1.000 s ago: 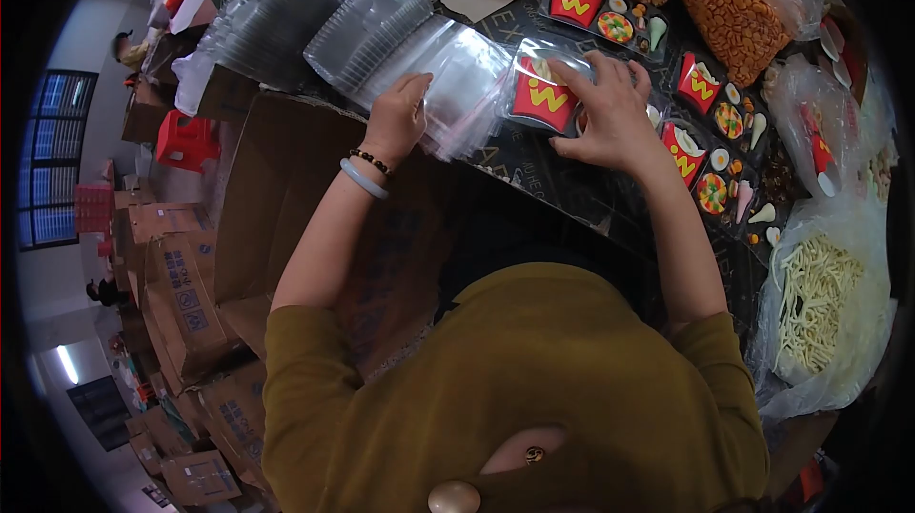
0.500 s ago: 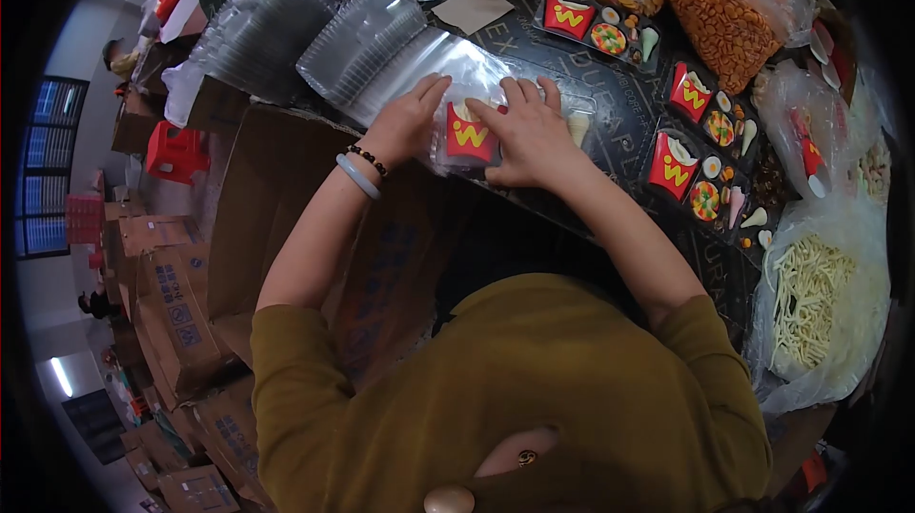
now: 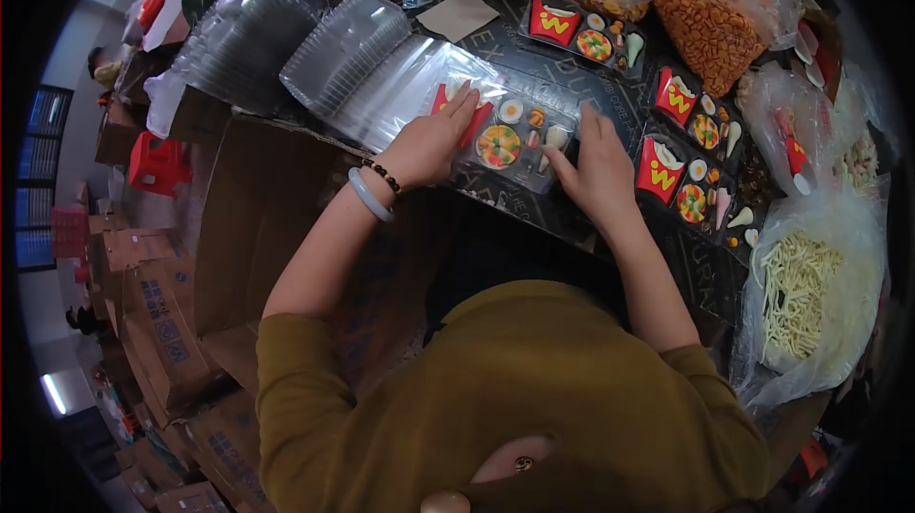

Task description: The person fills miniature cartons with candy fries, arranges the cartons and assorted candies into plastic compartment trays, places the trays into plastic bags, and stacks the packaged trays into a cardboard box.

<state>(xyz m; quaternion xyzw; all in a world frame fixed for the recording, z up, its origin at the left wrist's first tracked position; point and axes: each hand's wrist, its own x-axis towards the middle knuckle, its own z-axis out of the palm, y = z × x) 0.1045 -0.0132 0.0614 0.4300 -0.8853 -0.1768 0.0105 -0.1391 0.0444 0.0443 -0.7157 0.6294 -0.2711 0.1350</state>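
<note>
Between my hands lies a clear plastic tray [image 3: 526, 181] of miniature toy foods. It holds a red fries box [image 3: 476, 124], a pizza [image 3: 498, 146], a fried egg [image 3: 512, 111], a small burger and a cone-shaped piece. My left hand [image 3: 437, 143] rests with straight fingers on the tray's left end, partly hiding the fries box. At the right end, my right hand [image 3: 602, 170] has its fingers stretched out and its thumb apart, touching or close to the tray's edge. Beneath the tray's left side are clear plastic bags or sheets [image 3: 386, 120].
Stacked clear plastic lids [image 3: 345, 60] stand left of the sheets. Filled trays [image 3: 583, 34] lie at the back and right. Bags of orange pieces [image 3: 710, 22] and pale sticks [image 3: 801, 299] line the far and right sides. An open cardboard box [image 3: 257, 218] sits below the table edge.
My right hand has moved from over the tray's middle to its right end, uncovering the pizza and egg. My left hand has shifted over onto the fries box.
</note>
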